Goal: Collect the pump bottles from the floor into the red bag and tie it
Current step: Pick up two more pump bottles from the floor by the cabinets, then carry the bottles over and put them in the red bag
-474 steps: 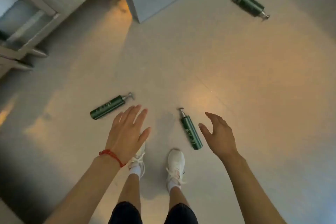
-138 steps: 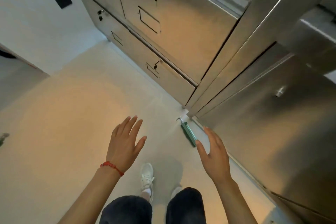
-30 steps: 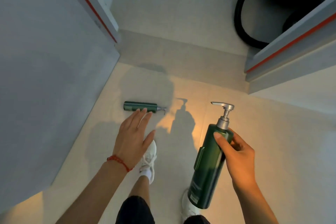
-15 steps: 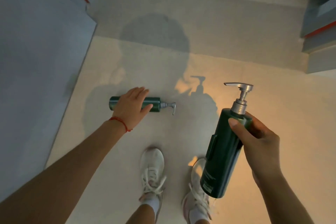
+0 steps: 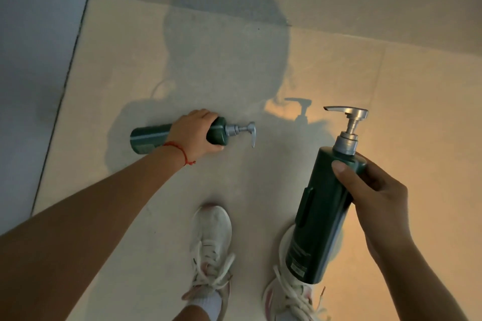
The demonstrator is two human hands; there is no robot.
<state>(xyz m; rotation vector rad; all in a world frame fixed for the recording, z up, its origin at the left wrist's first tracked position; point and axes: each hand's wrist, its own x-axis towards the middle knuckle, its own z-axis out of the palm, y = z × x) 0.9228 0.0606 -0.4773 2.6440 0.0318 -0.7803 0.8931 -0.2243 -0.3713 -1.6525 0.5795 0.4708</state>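
A: Left hand?

B: Reaching down, fingers curled over the upper end of a green pump bottle lying on its side on the floor. Grasping it near the shoulder. Silver pump head points right, nozzle hooking toward the feet. Bottle base points left, toward the grey panel.

A: Lifted or on the floor?

B: Can't tell for sure. It lies level, just at the tile.

A: Right hand?

B: Wrapped round a second green pump bottle, held in the air, near upright, tilted a bit so the base swings left. Thumb across the front just under the collar, other fingers behind. Silver pump on top, spout facing left. Label low on the body, text too small to read.

A: Anything else?

B: Red string bracelet on the left wrist. Two white sneakers at the bottom; the held bottle's base covers part of the right one. Person's shadow falls across the pale tiles, with a pump-shaped shadow beside it. Warm orange light on the right side of the floor.

A: Red bag?

B: Not in frame.
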